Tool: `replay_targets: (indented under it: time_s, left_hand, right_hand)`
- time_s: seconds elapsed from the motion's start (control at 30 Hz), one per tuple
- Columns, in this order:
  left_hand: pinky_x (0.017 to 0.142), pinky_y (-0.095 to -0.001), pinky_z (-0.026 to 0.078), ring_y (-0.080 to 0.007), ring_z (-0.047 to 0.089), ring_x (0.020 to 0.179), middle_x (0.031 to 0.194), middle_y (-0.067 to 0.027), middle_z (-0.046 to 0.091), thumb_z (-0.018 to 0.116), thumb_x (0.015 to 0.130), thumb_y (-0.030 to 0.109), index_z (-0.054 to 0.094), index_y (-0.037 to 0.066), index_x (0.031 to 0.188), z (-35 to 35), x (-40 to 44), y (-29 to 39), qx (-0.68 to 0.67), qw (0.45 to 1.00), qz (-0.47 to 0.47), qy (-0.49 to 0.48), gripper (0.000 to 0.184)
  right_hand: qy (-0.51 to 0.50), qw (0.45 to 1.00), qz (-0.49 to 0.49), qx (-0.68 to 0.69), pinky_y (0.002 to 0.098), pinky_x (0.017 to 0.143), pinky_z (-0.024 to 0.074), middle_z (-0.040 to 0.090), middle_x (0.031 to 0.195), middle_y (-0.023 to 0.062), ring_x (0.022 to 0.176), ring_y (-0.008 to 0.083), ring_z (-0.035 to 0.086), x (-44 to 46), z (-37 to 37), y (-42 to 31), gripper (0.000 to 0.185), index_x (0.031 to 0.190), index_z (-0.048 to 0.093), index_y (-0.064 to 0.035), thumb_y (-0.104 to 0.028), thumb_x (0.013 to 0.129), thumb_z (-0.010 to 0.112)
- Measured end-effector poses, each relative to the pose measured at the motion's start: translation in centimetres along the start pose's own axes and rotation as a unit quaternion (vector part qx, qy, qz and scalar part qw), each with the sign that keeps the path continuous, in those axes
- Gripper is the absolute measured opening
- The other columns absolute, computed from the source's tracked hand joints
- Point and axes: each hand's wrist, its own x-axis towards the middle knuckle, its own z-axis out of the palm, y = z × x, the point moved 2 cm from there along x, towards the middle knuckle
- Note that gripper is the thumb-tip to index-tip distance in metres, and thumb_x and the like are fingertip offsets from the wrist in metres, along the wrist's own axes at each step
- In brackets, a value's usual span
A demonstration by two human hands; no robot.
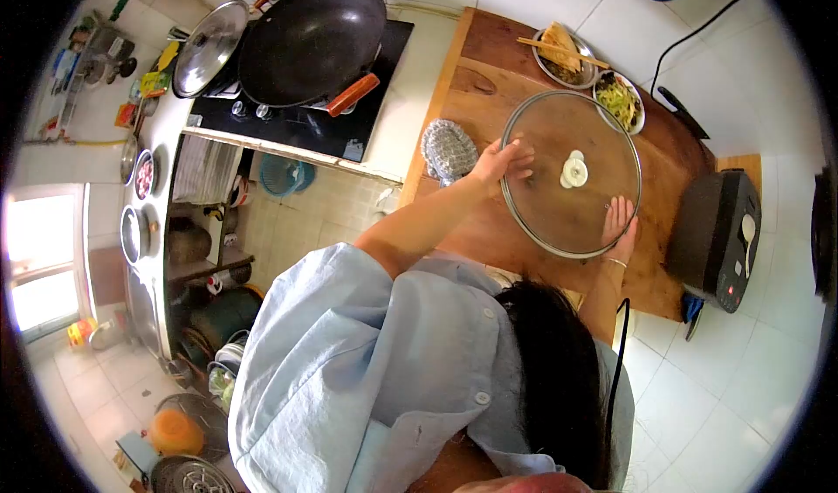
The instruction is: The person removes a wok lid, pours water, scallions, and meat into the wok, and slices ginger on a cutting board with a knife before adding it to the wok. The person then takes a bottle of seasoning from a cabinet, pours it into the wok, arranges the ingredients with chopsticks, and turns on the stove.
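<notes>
A large round glass lid point(546, 218) with a metal rim and a pale knob is held by its edges above the wooden table point(471, 100). My left hand point(506, 163) grips its left edge, with some fingers seen through the glass. On the lower right edge is my right hand point(620, 227), its fingers behind the glass. A silvery patterned mitt or pad point(449, 150) lies left of my left hand. Past the lid's far edge stand a bowl with flat yellow food point(559, 49) and chopsticks, and a plate of shredded vegetables point(618, 102).
At the upper left, a black wok point(314, 43) with wooden handles sits on the stove point(393, 65), beside a metal-rimmed lid point(212, 48). A dark appliance point(716, 240) with a spoon on top stands at the right. Shelves with pots point(188, 240) are at the left.
</notes>
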Motion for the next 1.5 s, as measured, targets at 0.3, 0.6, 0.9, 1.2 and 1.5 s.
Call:
replay_targets:
  time_s: [0.3, 0.6, 0.9, 1.2, 1.5]
  left_hand:
    - [0.102, -0.0357, 0.034, -0.0276, 0.041, 0.125, 0.134, -0.0201, 0.043, 0.062, 0.087, 0.03, 0.028, 0.0, 0.139, 0.1, -3.6, 3.9, 0.154, 0.985, 0.065, 0.046, 0.069]
    - [0.11, -0.0373, 0.024, -0.0265, 0.026, 0.136, 0.147, -0.0175, 0.025, 0.062, 0.088, 0.027, 0.023, 0.006, 0.144, 0.7, -12.9, 14.8, 0.262, 0.938, 0.225, -0.019, 0.071]
    - [0.104, -0.0377, 0.033, -0.026, 0.033, 0.131, 0.142, -0.009, 0.035, 0.065, 0.084, 0.013, 0.035, 0.012, 0.139, -10.5, -24.1, 34.6, 0.264, 0.856, 0.429, 0.117, 0.062]
    - [0.101, -0.0373, 0.035, -0.0253, 0.038, 0.127, 0.142, -0.0165, 0.032, 0.066, 0.084, 0.018, 0.033, 0.012, 0.14, -24.0, -36.7, 42.5, 0.178, 0.776, 0.53, 0.293, 0.065]
    - [0.091, -0.0352, 0.041, -0.0218, 0.041, 0.119, 0.139, -0.0163, 0.031, 0.064, 0.087, 0.027, 0.032, 0.017, 0.14, -37.5, -50.9, 41.9, 0.046, 0.703, 0.537, 0.464, 0.064]
  right_hand:
    - [0.096, 0.988, -0.033, -0.116, 0.0316, 0.102, 0.0381, 0.044, 0.137, 0.0131, 0.128, 0.0228, 0.042, 1.9, -3.5, -2.0, 0.044, 0.132, 0.039, 0.0003, -0.028, 0.098, 0.037]
    - [0.075, 0.942, -0.29, -0.148, 0.0379, 0.107, 0.0277, 0.042, 0.138, 0.0177, 0.129, 0.0259, 0.041, -5.6, 16.3, -4.6, 0.049, 0.133, 0.04, 0.0009, -0.024, 0.092, 0.051]
    - [-0.294, 0.935, -0.181, -0.081, 0.043, 0.109, 0.0243, 0.035, 0.141, 0.0205, 0.133, 0.0296, 0.033, -15.8, 49.3, 14.7, 0.055, 0.137, 0.029, 0.005, -0.024, 0.094, 0.046]
    - [-0.478, 0.877, 0.0, -0.049, 0.0365, 0.1, 0.0354, 0.048, 0.13, 0.0158, 0.119, 0.0238, 0.048, -30.6, 67.2, 31.5, 0.047, 0.13, 0.041, 0.0019, -0.025, 0.093, 0.051]
    - [-0.57, 0.799, 0.182, -0.06, 0.0328, 0.091, 0.0437, 0.056, 0.119, 0.0134, 0.106, 0.0218, 0.057, -42.4, 74.6, 46.1, 0.036, 0.123, 0.047, 0.0006, -0.019, 0.093, 0.05]
